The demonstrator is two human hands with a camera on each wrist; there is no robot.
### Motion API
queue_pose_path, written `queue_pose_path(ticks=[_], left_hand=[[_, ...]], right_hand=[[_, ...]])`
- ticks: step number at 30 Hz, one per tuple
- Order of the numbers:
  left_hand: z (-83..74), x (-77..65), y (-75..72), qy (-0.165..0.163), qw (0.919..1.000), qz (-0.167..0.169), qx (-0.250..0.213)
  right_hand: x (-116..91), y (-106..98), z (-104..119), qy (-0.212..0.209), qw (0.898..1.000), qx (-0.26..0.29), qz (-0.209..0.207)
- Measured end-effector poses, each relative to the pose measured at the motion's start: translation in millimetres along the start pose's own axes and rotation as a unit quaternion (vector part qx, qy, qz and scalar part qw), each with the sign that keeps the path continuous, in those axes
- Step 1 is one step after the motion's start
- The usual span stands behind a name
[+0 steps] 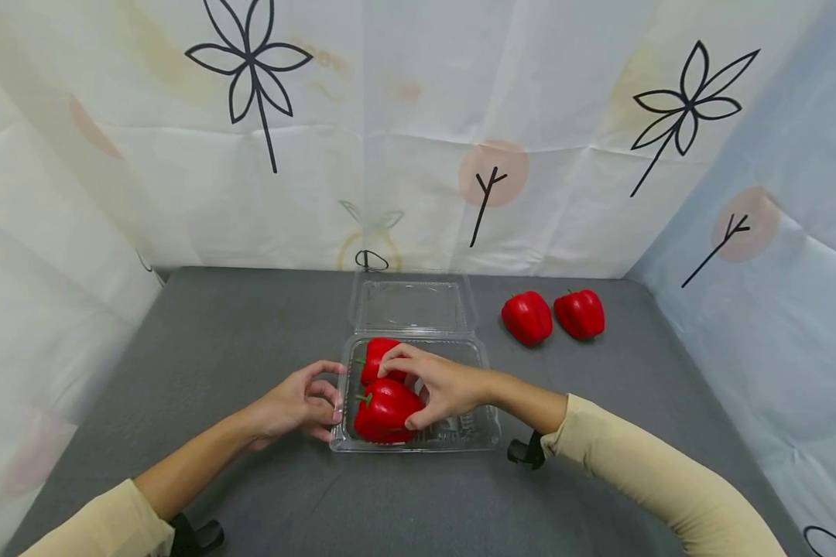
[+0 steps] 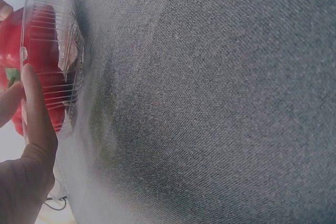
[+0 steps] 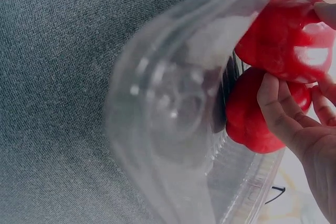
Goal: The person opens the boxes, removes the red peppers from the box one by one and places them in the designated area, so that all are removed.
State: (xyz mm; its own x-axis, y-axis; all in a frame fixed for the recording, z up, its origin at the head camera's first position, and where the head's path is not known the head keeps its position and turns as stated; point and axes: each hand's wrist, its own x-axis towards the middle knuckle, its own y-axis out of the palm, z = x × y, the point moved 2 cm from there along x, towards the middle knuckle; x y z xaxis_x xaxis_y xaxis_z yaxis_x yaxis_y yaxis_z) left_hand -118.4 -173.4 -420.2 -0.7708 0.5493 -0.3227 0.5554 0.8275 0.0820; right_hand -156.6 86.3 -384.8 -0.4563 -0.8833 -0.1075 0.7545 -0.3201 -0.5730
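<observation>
A clear plastic clamshell container (image 1: 470,357) lies with its lid folded back, holding two red bell peppers in its left half. My right hand (image 1: 449,384) reaches in from the right and grips the nearer bell pepper (image 1: 385,422), thumb on its right side and fingers over its far side. Just behind sits the farther bell pepper (image 1: 378,356), partly hidden by those fingers. At the container's left rim, my left hand (image 1: 294,404) pinches the edge between thumb and fingers. Through the ribbed wall in the left wrist view, red pepper (image 2: 44,35) shows beside the thumb.
Two more red bell peppers (image 1: 526,318) (image 1: 580,314) rest on the grey cloth-covered table (image 1: 265,495), right of the transparent lid (image 1: 412,305). A patterned white curtain (image 1: 418,116) rises behind the table and along both sides.
</observation>
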Motion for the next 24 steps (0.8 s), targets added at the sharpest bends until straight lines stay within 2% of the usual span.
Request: queue_pose_path(ticks=[9, 17, 24], left_hand=[[1.5, 1.0, -0.8, 0.004, 1.0000, 0.003, 0.003], [1.1, 0.0, -0.6, -0.007, 1.0000, -0.003, 0.003], [1.3, -0.1, -0.6, -0.005, 1.0000, 0.000, -0.006]], right_hand=[[-0.8, -4.8, -3.3, -0.020, 0.999, 0.031, 0.008], [0.4, -6.1, -5.3, -0.001, 0.997, 0.080, 0.010], [-1.8, -9.2, 0.8, 0.001, 0.998, 0.060, 0.002]])
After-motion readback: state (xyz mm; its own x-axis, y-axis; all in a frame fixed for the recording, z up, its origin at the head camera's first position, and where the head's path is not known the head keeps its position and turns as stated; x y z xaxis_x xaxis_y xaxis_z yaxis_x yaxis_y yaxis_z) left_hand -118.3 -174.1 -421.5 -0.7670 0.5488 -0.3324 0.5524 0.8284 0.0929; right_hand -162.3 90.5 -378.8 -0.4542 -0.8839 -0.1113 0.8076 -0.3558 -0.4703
